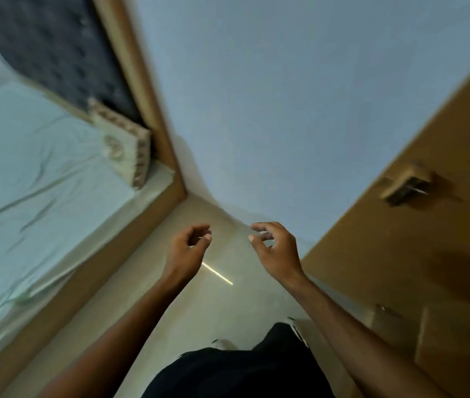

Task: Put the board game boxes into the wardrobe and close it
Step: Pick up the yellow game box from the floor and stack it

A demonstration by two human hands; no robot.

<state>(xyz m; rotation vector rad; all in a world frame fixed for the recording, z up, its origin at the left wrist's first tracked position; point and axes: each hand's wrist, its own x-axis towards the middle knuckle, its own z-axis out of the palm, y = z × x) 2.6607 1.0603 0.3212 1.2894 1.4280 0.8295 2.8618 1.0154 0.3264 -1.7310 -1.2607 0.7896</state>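
Black shorts (pixel 236 372) at bottom centre, closest to the lens, with a white stripe on the right edge. Whole frame is motion-blurred.

Far left: bed (pixel 26 182) with a pale green sheet, wrinkled. Dark tufted headboard (pixel 55 47) stands behind it at top left. A patterned pillow (pixel 124 145) leans upright against the headboard at the bed's near corner. Wooden bed frame (pixel 84 268) runs diagonally along the mattress edge.

Centre: glossy beige floor (pixel 170 326) in the aisle between bed and wardrobe, with a thin bright light streak (pixel 217 273) reflected on it. Pale blue wall (pixel 285 96) closes off the end of the aisle.

Left hand (pixel 189 248) is raised over the floor, arm extended, fingers loosely curled with the thumb near the fingertips, gripping nothing. Right hand (pixel 278 251) is just beside it at the same height, fingers spread and loosely bent, also empty. The hands are apart, not touching each other or any furniture.

Right: wardrobe (pixel 414 254), a brown wooden front filling the right side of the frame, near the right forearm but not in contact. Metal handle (pixel 406 186) sits on its door, above and to the right of the right hand. A lower panel (pixel 458 354) sits at bottom right. Cannot tell whether the door is fully closed.
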